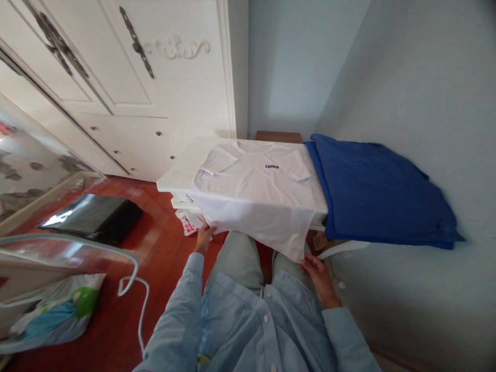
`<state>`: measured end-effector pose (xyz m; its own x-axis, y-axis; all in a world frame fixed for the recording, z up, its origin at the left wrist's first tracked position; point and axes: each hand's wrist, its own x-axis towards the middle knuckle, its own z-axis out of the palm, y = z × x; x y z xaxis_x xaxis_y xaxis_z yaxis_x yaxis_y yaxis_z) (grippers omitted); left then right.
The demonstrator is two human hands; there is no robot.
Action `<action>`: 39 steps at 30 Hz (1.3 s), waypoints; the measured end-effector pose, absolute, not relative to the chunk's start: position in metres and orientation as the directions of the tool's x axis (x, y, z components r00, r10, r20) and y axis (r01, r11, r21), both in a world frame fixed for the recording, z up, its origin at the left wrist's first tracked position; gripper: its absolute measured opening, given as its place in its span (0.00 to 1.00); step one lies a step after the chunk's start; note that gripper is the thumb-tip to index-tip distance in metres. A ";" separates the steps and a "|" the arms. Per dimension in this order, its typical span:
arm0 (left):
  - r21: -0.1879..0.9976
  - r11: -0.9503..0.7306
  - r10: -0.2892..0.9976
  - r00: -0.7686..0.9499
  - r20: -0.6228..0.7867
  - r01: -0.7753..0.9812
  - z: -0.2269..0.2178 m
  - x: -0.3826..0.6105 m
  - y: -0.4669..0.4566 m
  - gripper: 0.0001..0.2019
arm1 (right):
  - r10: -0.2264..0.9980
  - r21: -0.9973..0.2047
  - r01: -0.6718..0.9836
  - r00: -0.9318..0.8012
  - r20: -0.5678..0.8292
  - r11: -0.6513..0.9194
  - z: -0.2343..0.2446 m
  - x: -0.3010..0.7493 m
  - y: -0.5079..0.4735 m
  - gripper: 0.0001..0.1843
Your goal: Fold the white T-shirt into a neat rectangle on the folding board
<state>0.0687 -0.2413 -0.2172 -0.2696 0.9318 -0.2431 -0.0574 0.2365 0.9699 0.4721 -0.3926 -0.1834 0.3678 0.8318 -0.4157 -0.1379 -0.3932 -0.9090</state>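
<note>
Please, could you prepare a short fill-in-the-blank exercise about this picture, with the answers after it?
1. On the chest of the T-shirt is printed ____.
2. The cloth beside it is coloured ____.
3. The hand at the shirt's lower corner nearer this cloth is the person's ____ one.
Answers: CHINA; blue; right.

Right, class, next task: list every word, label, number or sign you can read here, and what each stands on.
"CHINA": black letters on the white short-sleeved T-shirt.
Red characters on the white plastic bag: too blurred to read.
Dark mark below the white tabletop: too small to read.
</note>
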 end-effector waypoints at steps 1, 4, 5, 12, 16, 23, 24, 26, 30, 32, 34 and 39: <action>0.967 0.247 0.932 -0.259 -0.255 -0.062 -0.217 0.063 -0.244 0.33 | 0.824 -0.905 -0.152 0.375 -0.424 -0.396 -0.183 0.472 -0.392 0.26; 0.959 0.275 0.930 -0.236 -0.283 -0.067 -0.210 0.047 -0.259 0.32 | 0.814 -0.900 -0.173 0.385 -0.435 -0.399 -0.182 0.470 -0.391 0.27; 0.957 0.283 0.929 -0.228 -0.291 -0.068 -0.206 0.043 -0.265 0.32 | 0.816 -0.901 -0.175 0.384 -0.433 -0.396 -0.181 0.470 -0.390 0.27; 0.928 0.353 0.913 -0.172 -0.370 -0.121 -0.177 0.024 -0.303 0.33 | 0.836 -0.912 -0.185 0.364 -0.411 -0.367 -0.173 0.473 -0.388 0.24; 0.917 0.371 0.908 -0.150 -0.391 -0.143 -0.168 0.021 -0.315 0.32 | 0.844 -0.910 -0.220 0.346 -0.409 -0.351 -0.169 0.477 -0.388 0.23; 0.897 0.427 0.891 -0.118 -0.439 -0.113 -0.166 0.017 -0.326 0.30 | 0.840 -0.880 -0.286 0.292 -0.457 -0.379 -0.164 0.477 -0.397 0.28; 0.892 0.439 0.886 -0.114 -0.450 -0.103 -0.166 0.016 -0.327 0.30 | 0.836 -0.876 -0.293 0.294 -0.463 -0.382 -0.164 0.477 -0.398 0.29; 0.886 0.456 0.881 -0.100 -0.462 -0.084 -0.164 0.013 -0.329 0.30 | 0.832 -0.872 -0.301 0.295 -0.470 -0.386 -0.165 0.478 -0.400 0.31; 0.885 0.462 0.882 -0.076 -0.465 -0.057 -0.159 0.006 -0.334 0.27 | 0.830 -0.876 -0.297 0.310 -0.464 -0.379 -0.168 0.482 -0.404 0.31; 0.880 0.473 0.877 -0.067 -0.475 -0.048 -0.155 0.001 -0.336 0.25 | 0.830 -0.882 -0.285 0.320 -0.457 -0.376 -0.169 0.483 -0.405 0.30; 0.872 0.488 0.870 -0.056 -0.489 -0.040 -0.151 -0.003 -0.339 0.23 | 0.833 -0.883 -0.280 0.315 -0.455 -0.377 -0.169 0.483 -0.405 0.28; 0.874 0.462 0.871 -0.110 -0.480 -0.150 -0.140 -0.006 -0.341 0.23 | 0.839 -0.888 -0.293 0.318 -0.441 -0.355 -0.167 0.485 -0.406 0.27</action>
<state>-0.0057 -0.3414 -0.1401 -0.1098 0.8706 -0.4796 -0.1505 0.4624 0.8738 0.4851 -0.4056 -0.1672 0.3180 0.8394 -0.4408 -0.2932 -0.3551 -0.8877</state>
